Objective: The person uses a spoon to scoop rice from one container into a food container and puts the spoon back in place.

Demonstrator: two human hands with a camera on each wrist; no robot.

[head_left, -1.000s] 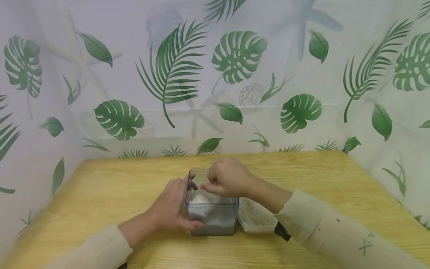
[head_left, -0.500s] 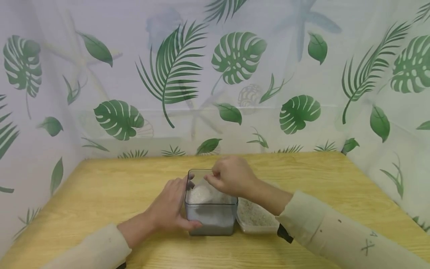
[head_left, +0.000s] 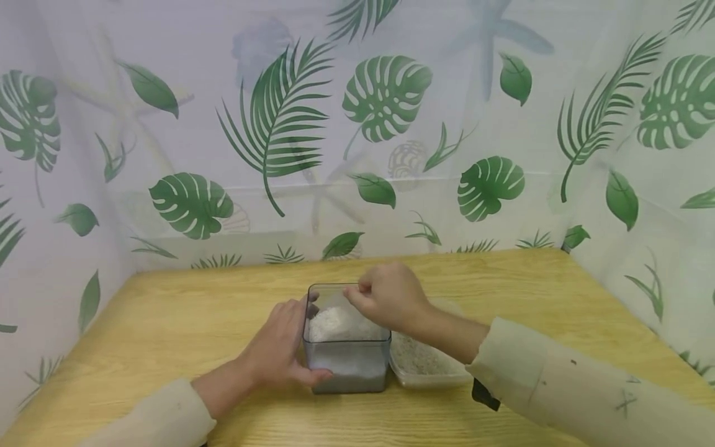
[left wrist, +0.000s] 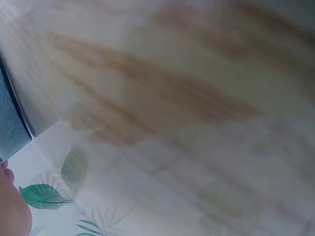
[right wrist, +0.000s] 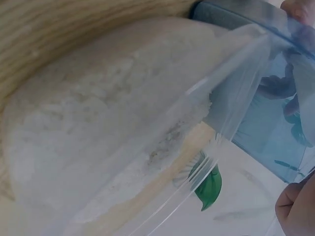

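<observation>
A clear grey square container (head_left: 346, 366) stands on the wooden table (head_left: 184, 310) and holds a clear plastic bag of white grains (head_left: 341, 323). My left hand (head_left: 287, 347) grips the container's left side, thumb on the front wall. Over the container's top, my right hand (head_left: 360, 297) pinches the bag's upper edge. In the right wrist view the bag (right wrist: 123, 128) bulges with white grains beside the blue-grey container wall (right wrist: 275, 123). The left wrist view is blurred and catches only a container corner (left wrist: 12, 118) on the table.
A shallow clear tray of pale grains (head_left: 424, 366) sits right against the container's right side, under my right forearm. Leaf-patterned curtains (head_left: 391, 124) close off the back and both sides of the table.
My right hand has risen a little from inside the container while pinching the bag's edge, so more of the white grains show. The left hand keeps its hold.
</observation>
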